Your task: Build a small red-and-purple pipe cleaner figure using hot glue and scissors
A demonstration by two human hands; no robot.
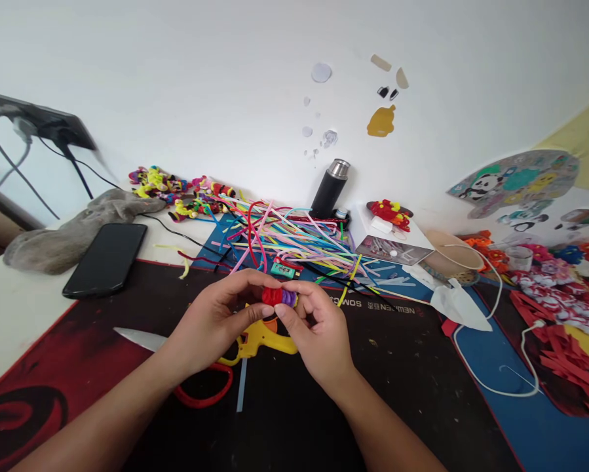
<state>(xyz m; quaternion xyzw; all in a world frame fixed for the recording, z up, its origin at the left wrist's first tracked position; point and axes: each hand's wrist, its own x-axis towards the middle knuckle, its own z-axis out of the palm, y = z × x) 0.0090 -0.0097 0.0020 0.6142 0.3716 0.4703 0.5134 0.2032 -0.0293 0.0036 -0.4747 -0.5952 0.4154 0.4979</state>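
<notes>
Between my two hands is a small coiled pipe-cleaner piece point(279, 297), red at its left end, purple at its right, with a bit of yellow beyond. My left hand point(215, 314) pinches the red end between thumb and fingers. On the purple end, my right hand point(321, 328) is closed with thumb and fingertips. Under the hands lies a yellow glue gun point(262, 339), partly covered by them, with a pale glue stick point(242, 387) poking out toward me. Scissors with red handles point(206, 393) lie beneath my left forearm, their blade pointing left.
Loose pipe cleaners point(294, 236) pile up behind the hands, near a black thermos point(331, 187). A black phone point(106, 259) lies at the left, beside a grey cloth pouch point(78, 229). Finished pipe-cleaner figures point(156, 183) sit by the wall. A white cable point(505, 393) loops at the right.
</notes>
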